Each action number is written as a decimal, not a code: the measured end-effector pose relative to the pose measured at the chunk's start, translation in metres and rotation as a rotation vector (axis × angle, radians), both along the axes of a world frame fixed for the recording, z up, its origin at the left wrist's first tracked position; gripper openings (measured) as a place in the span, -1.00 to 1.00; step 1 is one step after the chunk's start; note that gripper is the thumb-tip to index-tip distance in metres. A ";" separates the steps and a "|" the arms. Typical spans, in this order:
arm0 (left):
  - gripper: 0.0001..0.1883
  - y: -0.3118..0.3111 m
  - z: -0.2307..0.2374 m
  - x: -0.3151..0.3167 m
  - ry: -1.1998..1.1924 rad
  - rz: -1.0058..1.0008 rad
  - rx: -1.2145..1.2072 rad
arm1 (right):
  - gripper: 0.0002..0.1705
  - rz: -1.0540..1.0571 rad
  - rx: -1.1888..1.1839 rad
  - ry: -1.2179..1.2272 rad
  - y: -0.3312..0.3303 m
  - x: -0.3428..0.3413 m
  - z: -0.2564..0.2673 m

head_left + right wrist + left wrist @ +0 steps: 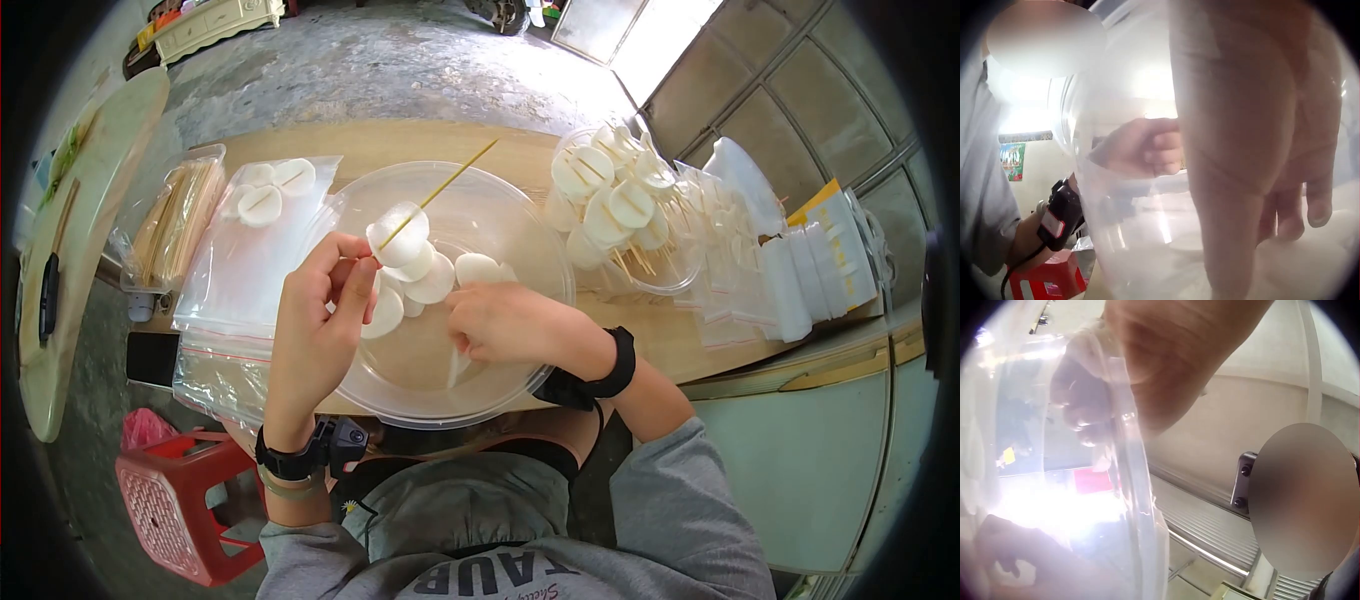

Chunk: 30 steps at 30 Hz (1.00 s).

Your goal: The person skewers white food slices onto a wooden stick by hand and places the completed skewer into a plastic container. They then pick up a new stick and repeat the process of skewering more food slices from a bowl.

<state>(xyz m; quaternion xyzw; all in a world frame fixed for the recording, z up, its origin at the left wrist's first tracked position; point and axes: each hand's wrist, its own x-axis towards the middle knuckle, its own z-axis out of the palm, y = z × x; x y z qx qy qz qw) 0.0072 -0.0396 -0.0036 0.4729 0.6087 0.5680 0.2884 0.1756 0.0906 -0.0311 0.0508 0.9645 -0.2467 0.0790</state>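
Observation:
My left hand (pixel 325 305) pinches a thin wooden skewer (pixel 460 177) near its lower end, over the left part of a large clear plastic basin (pixel 545 225). A white round disc (pixel 405 238) overlaps the skewer just above the fingertips. Several more white discs (pixel 432 280) lie in the basin below. My right hand (pixel 510 322) reaches down into the basin beside these discs, fingers pointing downward in the right wrist view. A narrow white piece (pixel 458 367) shows just below its fingers; I cannot tell whether they hold it.
On the left, white discs on short sticks (pixel 262 205) lie on clear plastic bags (pixel 225 260), next to a box of wooden sticks (pixel 168 225). A tub of skewered discs (pixel 625 205) stands right, beside more bags (pixel 725 270). A red stool (pixel 180 510) is at lower left.

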 end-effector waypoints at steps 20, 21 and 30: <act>-0.89 -0.001 0.006 0.001 0.012 0.063 -0.029 | -0.89 -0.799 -1.589 0.942 0.020 -0.006 0.033; -0.89 -0.001 0.007 0.002 0.017 0.058 -0.028 | -0.90 -0.743 -1.652 0.952 0.022 -0.004 0.031; -0.91 -0.001 0.007 0.004 0.058 0.084 -0.053 | -0.93 -0.625 -1.689 0.950 0.024 -0.002 0.029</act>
